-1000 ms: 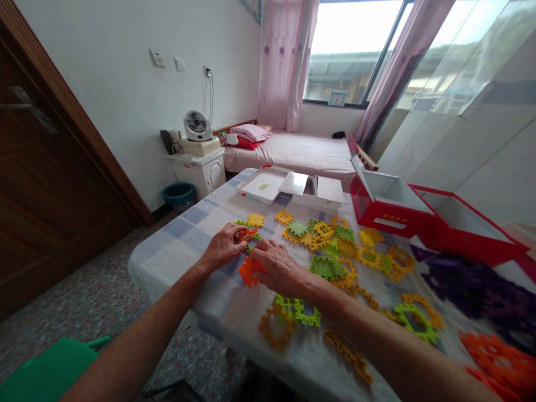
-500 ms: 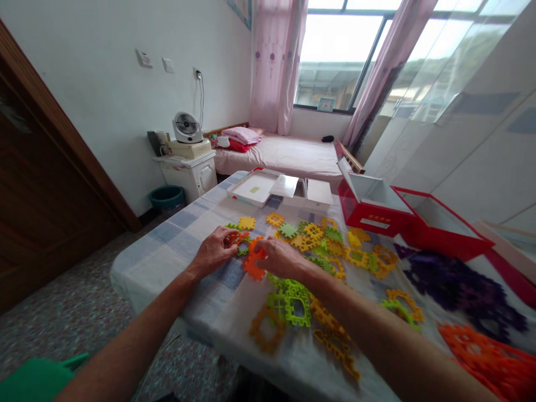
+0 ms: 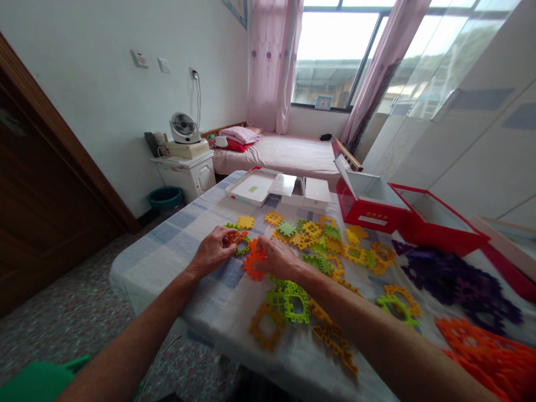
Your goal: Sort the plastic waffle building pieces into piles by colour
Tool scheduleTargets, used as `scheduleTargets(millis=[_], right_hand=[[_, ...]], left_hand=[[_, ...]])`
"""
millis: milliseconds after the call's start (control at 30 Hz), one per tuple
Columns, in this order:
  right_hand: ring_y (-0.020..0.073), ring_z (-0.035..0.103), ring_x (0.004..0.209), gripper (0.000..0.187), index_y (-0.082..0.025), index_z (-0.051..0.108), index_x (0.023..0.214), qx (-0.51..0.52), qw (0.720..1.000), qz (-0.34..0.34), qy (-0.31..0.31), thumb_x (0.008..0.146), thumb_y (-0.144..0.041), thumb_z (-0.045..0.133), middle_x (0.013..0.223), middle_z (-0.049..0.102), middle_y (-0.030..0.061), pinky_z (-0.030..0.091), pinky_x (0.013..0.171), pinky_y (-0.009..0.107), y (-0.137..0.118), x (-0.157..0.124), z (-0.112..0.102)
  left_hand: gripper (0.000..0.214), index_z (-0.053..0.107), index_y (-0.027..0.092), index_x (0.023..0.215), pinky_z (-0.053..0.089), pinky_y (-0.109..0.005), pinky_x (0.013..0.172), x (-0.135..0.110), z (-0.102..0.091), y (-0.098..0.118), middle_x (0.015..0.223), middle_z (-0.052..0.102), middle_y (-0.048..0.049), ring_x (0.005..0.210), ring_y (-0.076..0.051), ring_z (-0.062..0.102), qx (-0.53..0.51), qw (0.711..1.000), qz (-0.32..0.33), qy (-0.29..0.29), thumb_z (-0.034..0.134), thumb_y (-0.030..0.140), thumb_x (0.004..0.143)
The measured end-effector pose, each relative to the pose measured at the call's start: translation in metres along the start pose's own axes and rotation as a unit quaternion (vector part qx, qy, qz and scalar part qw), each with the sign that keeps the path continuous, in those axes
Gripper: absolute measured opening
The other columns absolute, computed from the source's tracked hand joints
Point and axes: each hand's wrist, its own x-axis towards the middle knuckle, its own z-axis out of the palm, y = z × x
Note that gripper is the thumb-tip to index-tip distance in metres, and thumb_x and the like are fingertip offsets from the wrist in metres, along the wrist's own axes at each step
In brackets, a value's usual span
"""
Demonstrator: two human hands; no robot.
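My left hand [image 3: 214,249] is closed on a small orange puzzle piece [image 3: 233,237] at the left of the pile. A green ring-shaped piece [image 3: 243,244] shows just beside its fingertips. My right hand [image 3: 276,255] pinches a larger orange puzzle piece [image 3: 253,261] with toothed edges, close to the left hand. Yellow and green interlocking pieces [image 3: 312,235] lie beyond the right hand. Under the right forearm are bright green pieces [image 3: 296,304] and dark yellow ones [image 3: 268,329]. The fingertips partly hide both orange pieces.
Purple pieces [image 3: 460,287] and a heap of orange pieces [image 3: 489,357] lie at the right. Red boxes [image 3: 372,209] stand open behind them. A white tray [image 3: 251,188] and a white box [image 3: 317,191] are at the far edge of the checked tablecloth [image 3: 167,251].
The view has shifted slightly. Both hands stay almost in place, each still with its orange piece; the right hand's fingers have moved a little on theirs.
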Motion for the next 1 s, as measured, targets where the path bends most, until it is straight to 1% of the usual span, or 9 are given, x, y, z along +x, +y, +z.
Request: scheduleTargets(millis=[100, 233, 367, 533, 600, 700, 767, 867, 1000], right_hand=[[0.0195, 0.052, 0.087, 0.051, -0.016, 0.049, 0.118, 0.044, 0.999, 0.008, 0.027, 0.071, -0.026, 0.067, 0.103, 0.055, 0.0093, 0.04, 0.073, 0.029, 0.0, -0.006, 0.002], [0.0234, 0.046, 0.112, 0.077, -0.014, 0.03, 0.138, 0.105, 0.994, 0.002, 0.044, 0.07, -0.019, 0.066, 0.124, 0.045, 0.0144, 0.039, 0.091, 0.032, -0.001, -0.009, 0.002], [0.0213, 0.051, 0.098, 0.068, -0.014, 0.039, 0.13, 0.118, 0.993, 0.004, 0.024, 0.068, -0.02, 0.067, 0.11, 0.05, 0.0108, 0.042, 0.084, 0.032, -0.001, -0.007, 0.001], [0.0145, 0.05, 0.078, 0.051, -0.017, 0.045, 0.11, 0.19, 0.98, 0.013, 0.056, 0.064, -0.011, 0.066, 0.088, 0.052, 0.0021, 0.043, 0.072, 0.029, 0.004, -0.009, -0.001], [0.0122, 0.05, 0.069, 0.053, -0.018, 0.042, 0.111, 0.307, 0.95, 0.013, 0.045, 0.064, -0.014, 0.067, 0.079, 0.053, -0.0019, 0.043, 0.066, 0.027, 0.009, -0.013, -0.011], [0.0107, 0.054, 0.068, 0.057, -0.02, 0.04, 0.109, 0.517, 0.855, -0.024, 0.024, 0.062, -0.023, 0.073, 0.081, 0.056, -0.0022, 0.046, 0.065, 0.025, 0.018, -0.033, -0.037], [0.0103, 0.057, 0.072, 0.063, -0.02, 0.042, 0.107, 0.598, 0.8, -0.038, 0.029, 0.057, -0.03, 0.08, 0.087, 0.058, -0.0008, 0.048, 0.069, 0.024, 0.022, -0.056, -0.054], [0.0103, 0.057, 0.072, 0.073, -0.02, 0.044, 0.106, 0.628, 0.775, 0.014, 0.074, 0.049, -0.036, 0.086, 0.087, 0.058, -0.0008, 0.048, 0.069, 0.024, 0.026, -0.098, -0.066], [0.0115, 0.057, 0.075, 0.082, -0.02, 0.045, 0.112, 0.641, 0.753, 0.083, 0.124, 0.044, -0.036, 0.089, 0.088, 0.058, -0.0001, 0.048, 0.07, 0.025, 0.037, -0.152, -0.057]], left_hand=[[0.042, 0.062, 0.016, 0.11, 0.05, -0.028, 0.081, 0.0, 0.001, -0.001, 0.108, 0.057, -0.0048, 0.088, -0.016, 0.059, -0.006, 1.0, 0.004, 0.0, 0.053, 0.031, 0.072], [0.042, 0.062, 0.016, 0.11, 0.051, -0.028, 0.079, 0.0, 0.001, -0.001, 0.105, 0.057, -0.0045, 0.083, -0.015, 0.059, -0.012, 1.0, 0.004, 0.0, 0.053, 0.031, 0.072], [0.042, 0.062, 0.016, 0.109, 0.052, -0.028, 0.076, 0.0, -0.001, 0.003, 0.108, 0.056, -0.0055, 0.079, -0.014, 0.059, -0.009, 1.0, 0.003, 0.012, 0.053, 0.03, 0.071], [0.043, 0.062, 0.014, 0.109, 0.053, -0.028, 0.076, -0.001, -0.011, 0.021, 0.11, 0.056, -0.0069, 0.079, -0.013, 0.059, -0.025, 0.999, 0.011, 0.024, 0.055, 0.032, 0.071], [0.045, 0.063, 0.014, 0.109, 0.053, -0.029, 0.075, 0.0, -0.016, 0.038, 0.109, 0.057, -0.0073, 0.08, -0.014, 0.059, -0.046, 0.999, 0.014, 0.002, 0.056, 0.036, 0.07], [0.052, 0.063, 0.014, 0.11, 0.055, -0.031, 0.071, 0.0, -0.02, 0.073, 0.113, 0.057, -0.0086, 0.079, -0.016, 0.06, -0.089, 0.995, 0.014, -0.05, 0.058, 0.044, 0.068], [0.056, 0.062, 0.015, 0.112, 0.055, -0.032, 0.074, 0.0, -0.019, 0.098, 0.117, 0.057, -0.0086, 0.082, -0.018, 0.062, -0.084, 0.992, 0.041, -0.08, 0.06, 0.047, 0.066], [0.051, 0.064, 0.02, 0.109, 0.054, -0.031, 0.08, -0.002, -0.01, 0.125, 0.118, 0.058, -0.0054, 0.092, -0.021, 0.063, -0.03, 0.989, 0.113, -0.092, 0.06, 0.047, 0.066], [0.04, 0.064, 0.029, 0.109, 0.055, -0.028, 0.079, -0.01, 0.018, 0.142, 0.119, 0.06, 0.0003, 0.095, -0.02, 0.064, -0.006, 0.968, 0.222, -0.118, 0.053, 0.05, 0.077]])
